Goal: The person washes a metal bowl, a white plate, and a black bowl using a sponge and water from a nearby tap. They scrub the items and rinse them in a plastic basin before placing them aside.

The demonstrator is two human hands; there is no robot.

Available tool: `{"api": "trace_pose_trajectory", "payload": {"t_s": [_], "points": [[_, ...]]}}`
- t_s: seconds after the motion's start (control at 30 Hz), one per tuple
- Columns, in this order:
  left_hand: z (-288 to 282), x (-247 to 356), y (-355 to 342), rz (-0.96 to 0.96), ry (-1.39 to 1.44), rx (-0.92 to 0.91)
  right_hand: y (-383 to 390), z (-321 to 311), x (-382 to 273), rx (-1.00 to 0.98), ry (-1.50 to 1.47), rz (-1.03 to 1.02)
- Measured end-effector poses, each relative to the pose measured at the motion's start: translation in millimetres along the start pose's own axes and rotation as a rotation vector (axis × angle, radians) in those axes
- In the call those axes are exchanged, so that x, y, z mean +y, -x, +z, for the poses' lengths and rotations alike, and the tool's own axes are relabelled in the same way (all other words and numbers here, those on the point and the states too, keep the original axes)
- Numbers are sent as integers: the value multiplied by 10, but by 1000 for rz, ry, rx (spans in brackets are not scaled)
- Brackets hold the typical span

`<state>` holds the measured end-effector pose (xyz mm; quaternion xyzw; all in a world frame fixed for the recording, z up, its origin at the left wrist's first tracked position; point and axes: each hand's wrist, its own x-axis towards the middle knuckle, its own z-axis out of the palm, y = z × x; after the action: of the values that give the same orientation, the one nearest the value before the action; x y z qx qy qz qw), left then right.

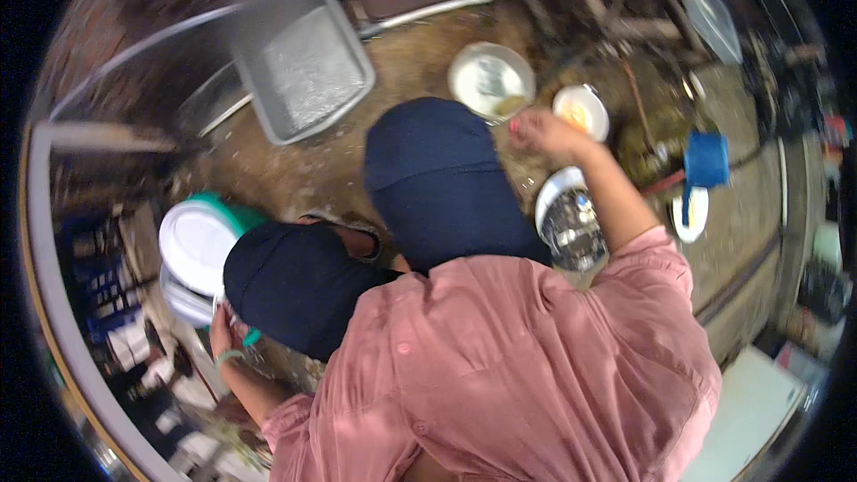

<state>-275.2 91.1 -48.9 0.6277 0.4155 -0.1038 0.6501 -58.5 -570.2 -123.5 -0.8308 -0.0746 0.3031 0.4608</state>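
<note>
My left hand [225, 328] is low on the left beside my knee, its fingers closed at the rim of a white plate [186, 296]. Above that plate, a round white plate [201, 245] lies in a green basin [234, 212]. My right hand [546, 131] is stretched forward with curled fingers, and a small red spot shows at the fingertips; I cannot make out what it is. The hand hovers between a round white basin [491, 80], with liquid and a greenish lump inside, and a white bowl [585, 109] holding something yellow.
A grey rectangular tub [312, 71] of water stands at the far left. Near my right forearm sits a shiny metal bowl [573, 223]. Farther right are a blue dipper [705, 161] and a small white dish [690, 214]. A pale pipe [437, 9] runs along the back.
</note>
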Motion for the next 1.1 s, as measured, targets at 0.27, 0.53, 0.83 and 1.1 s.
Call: {"api": "trace_pose_trajectory", "payload": {"t_s": [0.27, 0.53, 0.83, 1.1], "points": [[-107, 646, -715, 12, -65, -18, 1885, 1419, 1553, -74, 376, 452], [432, 1463, -410, 151, -629, 117, 2175, 1748, 2826, 899, 177, 1405], [-62, 1263, -370, 70, -632, 161, 2209, 1975, 3318, 1144, -1654, 842], [-96, 1153, -101, 17, -649, 263, 2051, 2041, 3329, 1083, -1747, 492]]}}
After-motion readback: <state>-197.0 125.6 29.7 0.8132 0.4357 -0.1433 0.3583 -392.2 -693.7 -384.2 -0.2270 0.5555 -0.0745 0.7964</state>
